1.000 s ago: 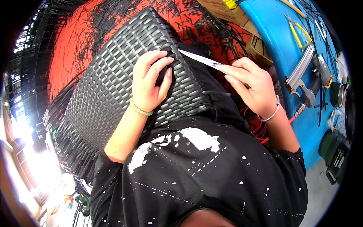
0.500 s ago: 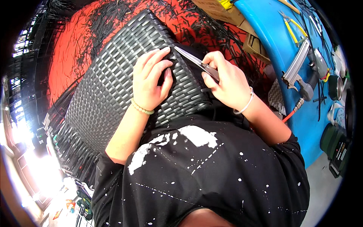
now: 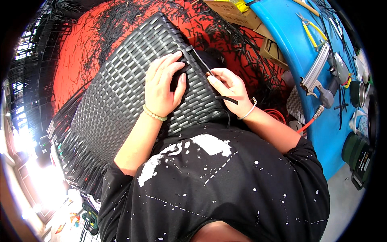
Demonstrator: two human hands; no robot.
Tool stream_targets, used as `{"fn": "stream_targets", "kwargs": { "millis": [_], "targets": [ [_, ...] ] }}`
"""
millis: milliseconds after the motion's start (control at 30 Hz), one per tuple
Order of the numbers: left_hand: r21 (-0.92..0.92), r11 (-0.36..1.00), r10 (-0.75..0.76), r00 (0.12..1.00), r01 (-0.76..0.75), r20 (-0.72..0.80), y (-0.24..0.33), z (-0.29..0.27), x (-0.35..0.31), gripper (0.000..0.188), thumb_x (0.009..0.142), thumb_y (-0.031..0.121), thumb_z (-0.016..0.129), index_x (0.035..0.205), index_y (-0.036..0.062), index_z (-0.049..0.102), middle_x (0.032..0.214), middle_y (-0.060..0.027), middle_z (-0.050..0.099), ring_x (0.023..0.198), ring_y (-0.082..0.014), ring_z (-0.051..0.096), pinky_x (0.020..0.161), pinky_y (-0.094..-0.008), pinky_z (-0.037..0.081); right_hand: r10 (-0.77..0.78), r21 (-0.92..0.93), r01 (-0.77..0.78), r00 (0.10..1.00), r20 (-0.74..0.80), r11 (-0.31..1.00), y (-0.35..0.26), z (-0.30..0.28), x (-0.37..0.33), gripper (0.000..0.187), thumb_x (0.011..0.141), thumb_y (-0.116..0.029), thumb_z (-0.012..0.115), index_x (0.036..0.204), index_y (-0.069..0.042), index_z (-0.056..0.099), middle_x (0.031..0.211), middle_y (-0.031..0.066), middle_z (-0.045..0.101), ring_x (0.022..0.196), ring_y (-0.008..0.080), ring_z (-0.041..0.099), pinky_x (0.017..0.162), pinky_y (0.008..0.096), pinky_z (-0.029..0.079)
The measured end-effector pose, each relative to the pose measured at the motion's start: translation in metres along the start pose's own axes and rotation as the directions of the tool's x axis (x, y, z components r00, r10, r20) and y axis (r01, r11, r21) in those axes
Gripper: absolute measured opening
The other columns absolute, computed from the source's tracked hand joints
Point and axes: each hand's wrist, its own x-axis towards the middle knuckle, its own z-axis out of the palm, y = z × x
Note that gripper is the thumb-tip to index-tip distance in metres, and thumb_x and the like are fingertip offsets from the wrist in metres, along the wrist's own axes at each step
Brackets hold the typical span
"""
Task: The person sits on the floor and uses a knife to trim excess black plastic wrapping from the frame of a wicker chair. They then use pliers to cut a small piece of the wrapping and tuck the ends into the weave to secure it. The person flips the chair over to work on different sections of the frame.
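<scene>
A large black woven panel of flat glossy strips lies slanted in front of me. My left hand rests on it with its fingers stretched toward the right edge and the thumb apart, holding nothing. At that edge my right hand pinches a slim pointed metal tool between thumb and fingers. The tool lies along the panel's edge, its tip near my left fingertips; whether the tip is under a strip I cannot tell. A loose black strip end sticks out beside my right wrist.
Black strip scraps litter the red surface beyond the panel. At the right, a blue table carries yellow-handled pliers and an air tool with a red hose. Cardboard boxes stand beside the table.
My right hand has moved left and down, closer to the panel's edge, and turned the tool so its darker side shows. The left hand has shifted only slightly and stays on the weave.
</scene>
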Motion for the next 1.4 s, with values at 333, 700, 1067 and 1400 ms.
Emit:
{"fn": "stream_targets", "kwargs": {
  "millis": [333, 700, 1067, 1400],
  "targets": [
    [-0.011, 1.0, -0.013, 1.0, 0.013, -0.013, 0.0, 0.001, -0.002, 0.028, 0.084, 0.005, 0.072, 0.111, 0.0049, 0.068, 0.13, -0.0122, 0.069, 0.122, -0.0334, 0.062, 0.107, -0.0443, 0.046, 0.192, 0.132, -0.205, 0.976, 0.108, 0.97, -0.011, -0.017, 0.007, 0.027, 0.103, -0.018, 0.067, 0.12, 0.003, 0.065, 0.098, 0.0005, 0.068, 0.084, 0.0066, 0.06, 0.073, 0.0234, 0.049],
    [0.047, 0.999, -0.02, 1.0, 0.02, 0.001, 0.003, -0.002, 0.0, 0.031, 0.086, 0.005, 0.072, 0.117, 0.0047, 0.066, 0.128, -0.0134, 0.067, 0.119, -0.0325, 0.062, 0.105, -0.043, 0.045, -0.188, -0.571, 0.241, 0.971, 0.151, 0.785, -0.037, -0.016, -0.005, 0.024, 0.097, -0.02, 0.071, 0.111, 0.0, 0.069, 0.09, 0.0113, 0.066, 0.079, 0.0221, 0.069, 0.072, 0.0331, 0.054],
    [0.109, 0.99, -0.081, 0.995, 0.087, -0.055, 0.007, 0.002, 0.01, 0.032, 0.084, 0.015, 0.077, 0.115, 0.0103, 0.069, 0.115, -0.0092, 0.067, 0.105, -0.0293, 0.064, 0.093, -0.0403, 0.047, -0.305, -0.729, 0.325, 0.938, 0.166, 0.602, -0.055, -0.022, 0.0, 0.034, 0.098, -0.025, 0.068, 0.129, -0.01, 0.065, 0.1, 0.0132, 0.067, 0.082, 0.0317, 0.068, 0.073, 0.0408, 0.055],
    [0.17, 0.975, -0.129, 0.988, 0.142, -0.084, 0.01, 0.004, 0.023, 0.03, 0.083, 0.022, 0.079, 0.109, 0.0094, 0.07, 0.106, -0.0095, 0.066, 0.096, -0.0287, 0.064, 0.084, -0.0401, 0.048, -0.231, -0.661, 0.218, 0.97, 0.069, 0.718, -0.065, -0.033, 0.015, 0.036, 0.097, -0.021, 0.07, 0.13, -0.007, 0.065, 0.108, 0.0103, 0.071, 0.093, 0.0235, 0.07, 0.083, 0.0363, 0.055]
  ]
}}
